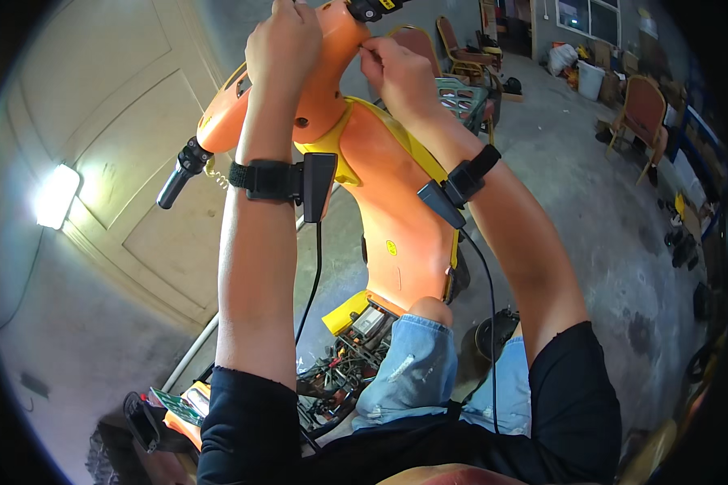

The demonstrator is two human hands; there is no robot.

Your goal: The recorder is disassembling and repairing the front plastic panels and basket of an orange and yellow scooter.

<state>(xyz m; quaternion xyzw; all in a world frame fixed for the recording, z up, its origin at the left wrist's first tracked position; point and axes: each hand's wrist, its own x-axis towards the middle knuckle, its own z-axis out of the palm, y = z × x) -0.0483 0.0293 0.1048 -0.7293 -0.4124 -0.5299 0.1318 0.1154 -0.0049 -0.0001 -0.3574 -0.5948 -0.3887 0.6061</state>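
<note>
An orange scooter (pixel 396 194) with yellow trim stands in front of me, its body panels running from the handlebar down toward my knees. Its left black handlebar grip (pixel 178 176) sticks out past the orange cover, and black switchgear (pixel 372 8) shows at the top edge. My left hand (pixel 285 47) is closed over the top of the orange cover, its fingers partly cut off by the upper edge. My right hand (pixel 403 74) pinches at the right edge of the cover; whatever lies between its fingertips is too small to name.
Tangled wires and parts (pixel 344 372) lie by my left knee. A lit lamp (pixel 58 196) glows near a cream door (pixel 162 162). Chairs (pixel 641 113) and a white bin (pixel 590 81) stand on the grey floor farther back. Cables hang from both wrist devices (pixel 319 187).
</note>
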